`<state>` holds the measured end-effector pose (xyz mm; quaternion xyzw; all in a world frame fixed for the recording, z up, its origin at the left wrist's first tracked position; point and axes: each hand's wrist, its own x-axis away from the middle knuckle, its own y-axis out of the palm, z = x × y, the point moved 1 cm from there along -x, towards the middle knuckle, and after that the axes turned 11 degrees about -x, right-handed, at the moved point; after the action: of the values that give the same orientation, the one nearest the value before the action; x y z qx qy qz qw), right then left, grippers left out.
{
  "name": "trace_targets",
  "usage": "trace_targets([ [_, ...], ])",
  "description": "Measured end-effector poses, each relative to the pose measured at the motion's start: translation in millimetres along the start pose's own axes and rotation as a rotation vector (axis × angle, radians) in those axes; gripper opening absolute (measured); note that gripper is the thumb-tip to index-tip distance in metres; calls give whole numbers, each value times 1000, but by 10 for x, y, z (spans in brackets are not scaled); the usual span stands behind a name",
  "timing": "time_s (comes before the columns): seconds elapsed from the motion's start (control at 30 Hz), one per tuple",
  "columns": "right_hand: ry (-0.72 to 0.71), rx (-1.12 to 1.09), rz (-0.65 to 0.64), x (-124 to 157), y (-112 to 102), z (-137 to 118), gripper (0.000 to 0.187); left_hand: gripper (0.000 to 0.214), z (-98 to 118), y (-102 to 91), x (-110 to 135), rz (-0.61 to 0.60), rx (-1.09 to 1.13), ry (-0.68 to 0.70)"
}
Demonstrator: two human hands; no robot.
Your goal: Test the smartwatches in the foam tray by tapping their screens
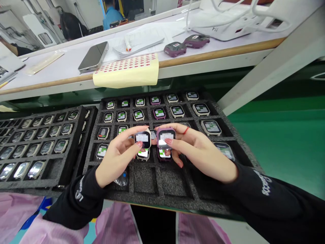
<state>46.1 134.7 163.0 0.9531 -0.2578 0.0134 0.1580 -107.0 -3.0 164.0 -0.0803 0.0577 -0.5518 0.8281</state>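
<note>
My left hand grips a smartwatch case with a pale frame by its edges, the thumb on its lit screen. Beside it, my right hand holds a purple-framed smartwatch case, its thumb also lying on the screen. Both screens show white tables on dark. The two watches are held side by side above a black foam tray with square compartments. Many of these hold strapless watches with lit screens, such as a purple one and a pale one. My hands partly hide the middle rows.
More foam trays of watches stand at the left. On the shelf behind lie a phone, a yellow sheet of red arrow stickers, papers, and two purple watch-like devices. A slanted white post rises at the right.
</note>
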Motion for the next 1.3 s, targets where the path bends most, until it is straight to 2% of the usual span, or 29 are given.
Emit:
trace_targets([
  [0.53,5,-4,-4,-6,-3,12,42,30,7,5,-10,-7,15,1],
  [1.3,39,-45,17,-6,32,-9,53,26,17,4,13,33,-47,-20],
])
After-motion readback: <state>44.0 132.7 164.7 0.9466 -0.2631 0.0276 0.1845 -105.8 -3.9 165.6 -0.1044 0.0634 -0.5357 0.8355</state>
